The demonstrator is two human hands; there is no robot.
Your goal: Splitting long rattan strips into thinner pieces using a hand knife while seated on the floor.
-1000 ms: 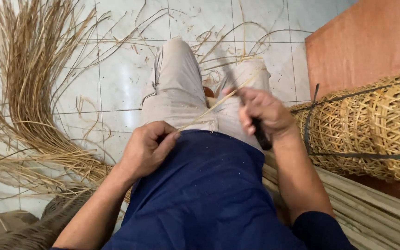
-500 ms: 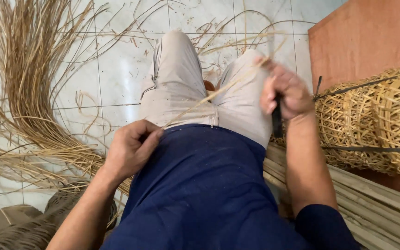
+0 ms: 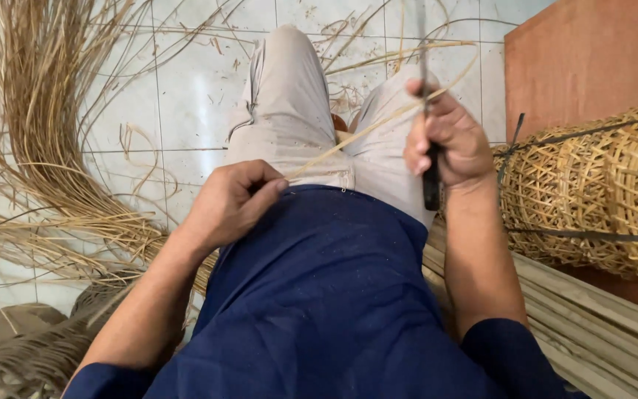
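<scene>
— Since a moment ago our right hand (image 3: 446,140) has drawn back toward us with the knife (image 3: 430,174) along the rattan strip (image 3: 356,137).

— Yes, our left hand (image 3: 234,199) pinches the strip's near end over our lap; we're mid-shave. Next calls for steady tension.

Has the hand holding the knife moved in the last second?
Yes. The right hand with the dark-handled knife has slid up along the thin strip, away from the body toward the knee, nearer the orange board.
</scene>
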